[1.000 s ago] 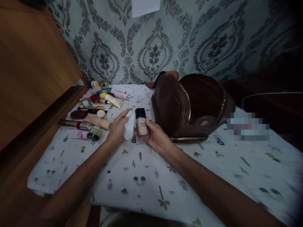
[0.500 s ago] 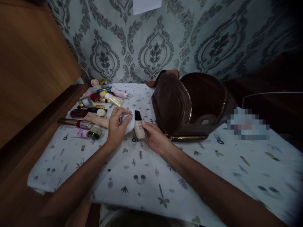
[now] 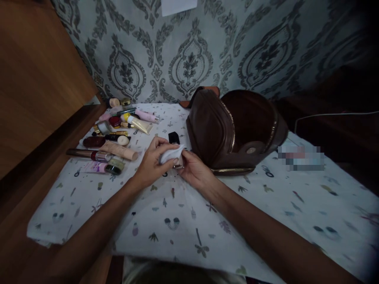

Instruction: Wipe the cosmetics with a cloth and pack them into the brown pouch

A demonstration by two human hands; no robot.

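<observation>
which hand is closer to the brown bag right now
Right. The right hand sits just in front of the brown bag, nearly touching its left side; the left hand is farther left, pressing a white wipe against the bottle.

Bottle [image 3: 174, 137] mostly behind white wipe [image 3: 170, 153]

Brown bag [image 3: 233, 130], white wipe [image 3: 170, 153]

On the table [image 3: 266, 205], a scatter of cosmetic tubes and bottles [image 3: 112, 136] lies left, a brown leather bag [image 3: 233, 130] right; both hands [image 3: 174, 165] meet between them.
</observation>
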